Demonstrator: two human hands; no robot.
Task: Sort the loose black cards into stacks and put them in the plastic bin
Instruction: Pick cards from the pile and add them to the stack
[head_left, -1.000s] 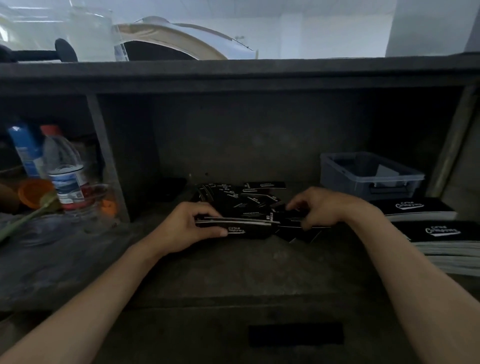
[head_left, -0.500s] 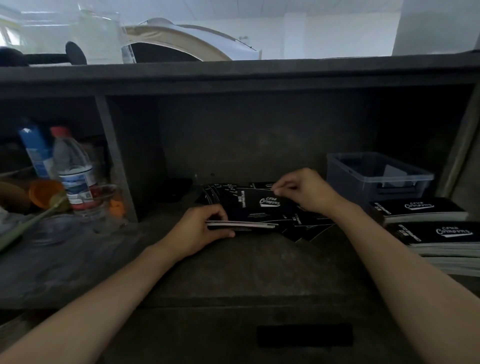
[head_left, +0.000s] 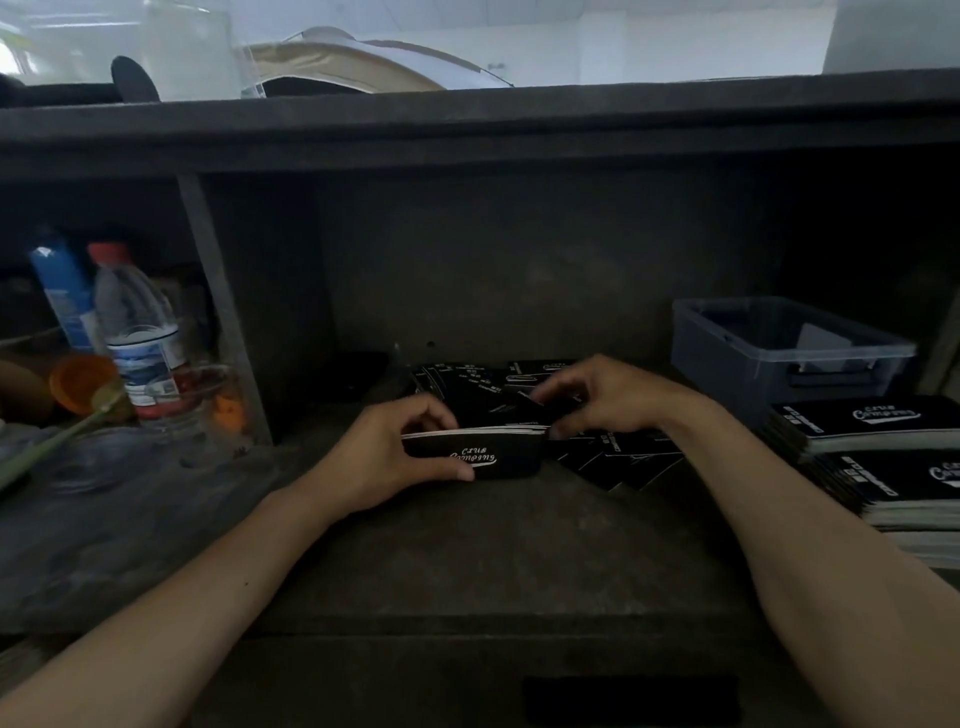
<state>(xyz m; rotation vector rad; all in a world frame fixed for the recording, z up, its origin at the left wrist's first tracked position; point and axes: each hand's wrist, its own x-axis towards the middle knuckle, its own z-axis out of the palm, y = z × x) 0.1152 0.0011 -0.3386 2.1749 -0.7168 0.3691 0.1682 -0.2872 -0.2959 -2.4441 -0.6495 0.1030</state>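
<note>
Now left hand (head_left: 387, 460), right hand (head_left: 610, 397) grip card stack (head_left: 501, 463)

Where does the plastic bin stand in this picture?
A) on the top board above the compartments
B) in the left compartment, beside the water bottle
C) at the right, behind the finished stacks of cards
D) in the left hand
C: the plastic bin stands at the right, behind the finished stacks; the left hand grips only a card stack.
</note>
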